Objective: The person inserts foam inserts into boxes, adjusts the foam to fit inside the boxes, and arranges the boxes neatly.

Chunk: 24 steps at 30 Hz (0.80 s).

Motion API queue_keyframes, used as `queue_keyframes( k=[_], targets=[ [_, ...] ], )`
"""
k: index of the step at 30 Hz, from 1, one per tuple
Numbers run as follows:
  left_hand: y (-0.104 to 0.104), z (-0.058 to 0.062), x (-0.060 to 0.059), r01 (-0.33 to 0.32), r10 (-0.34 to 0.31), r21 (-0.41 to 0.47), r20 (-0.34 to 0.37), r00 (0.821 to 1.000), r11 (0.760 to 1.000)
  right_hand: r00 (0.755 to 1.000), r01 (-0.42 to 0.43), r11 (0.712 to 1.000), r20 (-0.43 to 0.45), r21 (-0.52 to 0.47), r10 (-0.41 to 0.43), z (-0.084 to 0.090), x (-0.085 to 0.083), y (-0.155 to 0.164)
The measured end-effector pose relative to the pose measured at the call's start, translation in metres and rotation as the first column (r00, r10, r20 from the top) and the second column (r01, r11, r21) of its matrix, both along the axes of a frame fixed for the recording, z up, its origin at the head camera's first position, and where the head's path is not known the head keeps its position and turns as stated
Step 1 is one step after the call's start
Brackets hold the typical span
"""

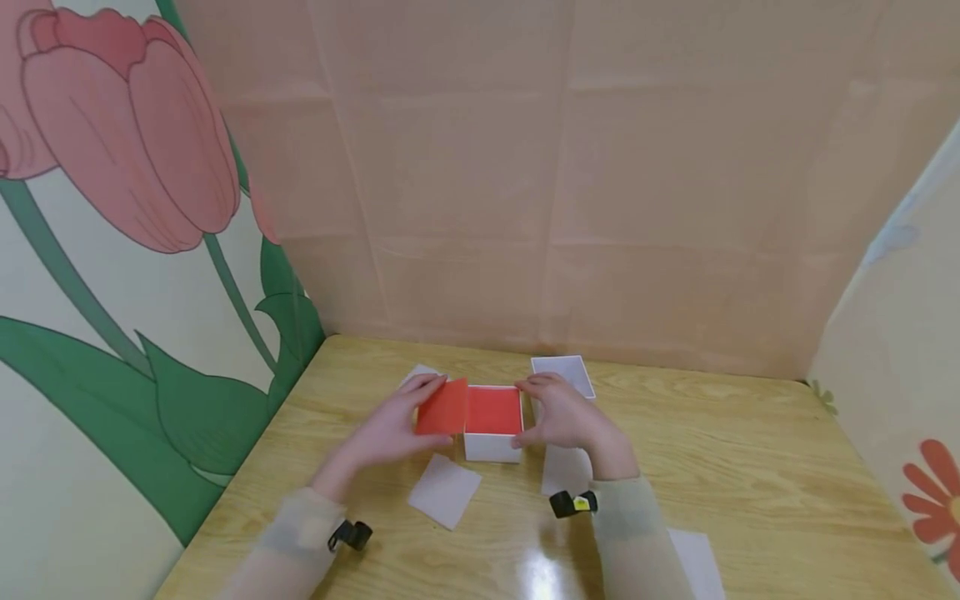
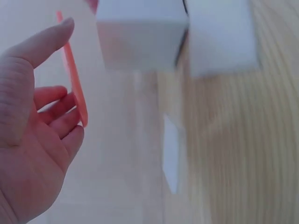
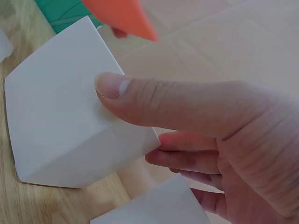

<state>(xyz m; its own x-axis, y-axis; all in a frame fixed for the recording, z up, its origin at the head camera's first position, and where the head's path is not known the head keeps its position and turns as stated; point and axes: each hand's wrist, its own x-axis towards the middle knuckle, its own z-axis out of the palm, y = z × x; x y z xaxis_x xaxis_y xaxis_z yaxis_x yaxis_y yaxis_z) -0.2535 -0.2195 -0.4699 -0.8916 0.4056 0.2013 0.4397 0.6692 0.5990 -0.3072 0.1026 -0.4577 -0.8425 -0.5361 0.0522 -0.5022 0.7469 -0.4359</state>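
My left hand (image 1: 382, 427) holds a thin red-orange square sheet (image 1: 444, 408) by its edges, thumb at one edge and fingers at the opposite one. In the left wrist view this sheet (image 2: 74, 79) shows edge-on. Just right of it stands a white open-topped box (image 1: 492, 448), with a red surface (image 1: 495, 410) showing inside. My right hand (image 1: 567, 417) grips the box at its right side; in the right wrist view the thumb lies flat on the white wall (image 3: 56, 88) and the fingers are behind the corner.
Behind my right hand is another white open box or lid (image 1: 566, 368). White square cards lie on the wooden table (image 1: 765, 467): one card (image 1: 444, 492) in front, one (image 1: 566, 471) under my right wrist, another (image 1: 697, 560) by the right forearm. A pink-brown cloth (image 1: 562, 183) hangs behind.
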Motion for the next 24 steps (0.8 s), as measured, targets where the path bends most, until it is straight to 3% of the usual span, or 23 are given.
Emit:
queue_keyframes(
  k=[11, 24],
  targets=[
    [0.05, 0.004, -0.02, 0.09, -0.091, -0.049, -0.004, 0.996, 0.995, 0.999, -0.032, 0.999, -0.023, -0.02, 0.032, -0.002, -0.001, 0.002],
    [0.063, -0.001, -0.031, 0.103, -0.101, -0.093, 0.022, 0.995, 0.99, 0.998, -0.046, 0.998, -0.038, -0.037, 0.045, 0.0, 0.001, 0.001]
  ],
)
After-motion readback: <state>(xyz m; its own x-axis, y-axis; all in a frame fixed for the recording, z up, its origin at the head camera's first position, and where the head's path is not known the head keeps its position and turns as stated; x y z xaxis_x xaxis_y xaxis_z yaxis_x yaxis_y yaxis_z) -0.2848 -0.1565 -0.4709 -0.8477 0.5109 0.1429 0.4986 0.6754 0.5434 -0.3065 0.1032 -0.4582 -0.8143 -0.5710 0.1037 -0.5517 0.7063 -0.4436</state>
